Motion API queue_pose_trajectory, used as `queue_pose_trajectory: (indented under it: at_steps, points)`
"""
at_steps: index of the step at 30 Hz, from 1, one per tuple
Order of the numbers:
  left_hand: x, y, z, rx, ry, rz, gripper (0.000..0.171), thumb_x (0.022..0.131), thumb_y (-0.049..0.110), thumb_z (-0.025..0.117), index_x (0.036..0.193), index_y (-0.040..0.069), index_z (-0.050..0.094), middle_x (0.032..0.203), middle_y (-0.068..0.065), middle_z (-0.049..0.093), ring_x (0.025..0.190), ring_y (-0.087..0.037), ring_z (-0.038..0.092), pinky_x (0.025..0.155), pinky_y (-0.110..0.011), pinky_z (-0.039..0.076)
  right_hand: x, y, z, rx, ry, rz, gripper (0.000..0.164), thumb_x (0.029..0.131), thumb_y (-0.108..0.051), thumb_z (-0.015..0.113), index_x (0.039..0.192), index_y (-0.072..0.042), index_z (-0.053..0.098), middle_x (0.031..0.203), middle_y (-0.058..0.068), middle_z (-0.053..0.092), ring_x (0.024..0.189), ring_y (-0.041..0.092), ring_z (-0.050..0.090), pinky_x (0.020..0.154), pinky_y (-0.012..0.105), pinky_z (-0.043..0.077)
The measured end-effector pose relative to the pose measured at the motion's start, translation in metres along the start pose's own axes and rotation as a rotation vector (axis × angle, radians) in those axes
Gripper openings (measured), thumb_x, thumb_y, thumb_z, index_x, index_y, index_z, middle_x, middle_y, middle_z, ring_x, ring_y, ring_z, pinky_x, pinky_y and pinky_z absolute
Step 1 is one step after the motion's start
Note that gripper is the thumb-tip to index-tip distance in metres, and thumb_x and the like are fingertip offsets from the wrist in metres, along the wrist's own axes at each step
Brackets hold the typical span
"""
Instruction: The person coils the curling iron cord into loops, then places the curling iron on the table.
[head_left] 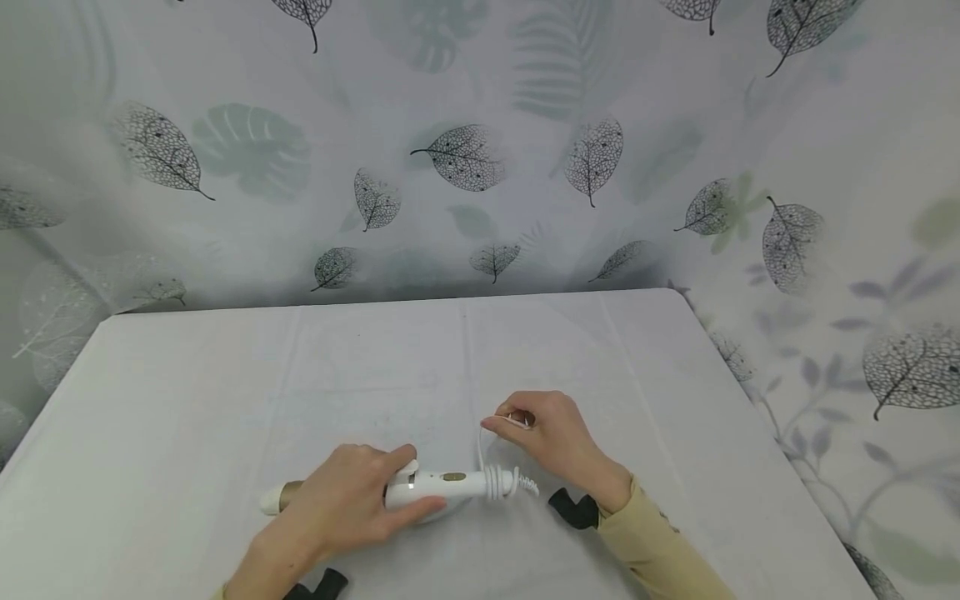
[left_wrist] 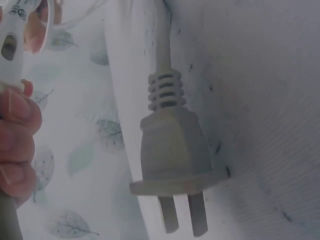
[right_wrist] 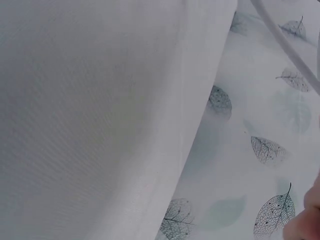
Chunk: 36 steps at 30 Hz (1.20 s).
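A white curling iron [head_left: 420, 485] with a gold-coloured barrel end lies across the front middle of the table. My left hand [head_left: 341, 496] grips it around the middle, fingers over the far side and thumb along the near side. White cord [head_left: 495, 482] is wound in several turns around the iron's right end. From there a length of it rises to my right hand [head_left: 558, 442], which pinches it between thumb and forefinger. In the left wrist view, a white two-pin plug [left_wrist: 172, 145] appears close up beside the iron. A stretch of cord [right_wrist: 287, 47] crosses the right wrist view's upper right corner.
A white cloth covers the table [head_left: 225, 375]. Behind and to the right hangs a leaf-patterned curtain [head_left: 450, 92]. Black wrist mounts [head_left: 576, 508] show below both hands.
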<state>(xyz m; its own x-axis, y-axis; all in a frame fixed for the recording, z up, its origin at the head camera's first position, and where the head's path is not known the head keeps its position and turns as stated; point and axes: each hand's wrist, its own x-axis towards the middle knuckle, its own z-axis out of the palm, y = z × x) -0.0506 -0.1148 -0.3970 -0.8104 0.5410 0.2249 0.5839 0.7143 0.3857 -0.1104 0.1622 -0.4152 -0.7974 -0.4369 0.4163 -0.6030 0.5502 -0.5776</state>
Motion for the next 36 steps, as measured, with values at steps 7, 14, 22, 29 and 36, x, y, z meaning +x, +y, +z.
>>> queue_pose_trajectory:
  at_steps: [7,14,22,29,36]
  points:
    - [0.001,0.002,-0.001,0.05,-0.085,-0.071,0.045,0.09,0.065,0.061,0.08,0.023,0.05,0.053,0.014,0.03,0.048,-0.001,0.03,0.048,-0.019,0.025,0.0,-0.003,-0.003,0.045,0.03,-0.117,0.01,0.08,-0.013,0.083,0.079,-0.017,0.075,0.058,-0.012,0.038,0.058,-0.004,0.027,0.055,0.012,0.024]
    - [0.004,0.003,-0.006,0.114,-0.133,-0.189,0.047,0.089,0.068,0.057,0.085,0.021,0.056,0.053,0.01,0.037,0.049,-0.004,0.034,0.047,-0.022,0.027,0.0,-0.009,-0.013,0.18,-0.042,-0.122,0.009,0.083,-0.011,0.082,0.082,-0.017,0.076,0.059,-0.01,0.048,0.057,-0.003,0.029,0.055,0.014,0.027]
    - [0.002,-0.001,-0.011,0.202,-0.097,-0.249,0.046,0.087,0.066,0.063,0.077,0.023,0.049,0.051,0.009,0.033,0.046,-0.005,0.03,0.046,-0.024,0.025,-0.002,-0.015,-0.025,0.312,-0.318,-0.001,0.011,0.092,-0.01,0.072,0.101,-0.008,0.078,0.065,-0.012,0.041,0.06,-0.002,0.032,0.056,0.018,0.031]
    - [0.001,-0.005,-0.015,0.237,-0.07,-0.256,0.045,0.087,0.064,0.065,0.084,0.02,0.055,0.05,0.01,0.035,0.046,-0.006,0.031,0.045,-0.025,0.025,-0.001,-0.016,-0.024,0.214,-0.376,-0.02,0.023,0.095,-0.006,0.062,0.116,-0.005,0.073,0.06,-0.014,0.037,0.054,-0.006,0.029,0.053,0.016,0.032]
    - [-0.002,-0.008,-0.018,0.232,-0.027,-0.252,0.048,0.085,0.065,0.067,0.077,0.023,0.045,0.051,0.011,0.026,0.047,-0.004,0.026,0.045,-0.024,0.023,-0.002,-0.02,-0.022,0.121,-0.279,-0.037,0.035,0.083,0.006,0.06,0.114,-0.004,0.074,0.058,-0.01,0.052,0.052,-0.007,0.02,0.051,0.015,0.027]
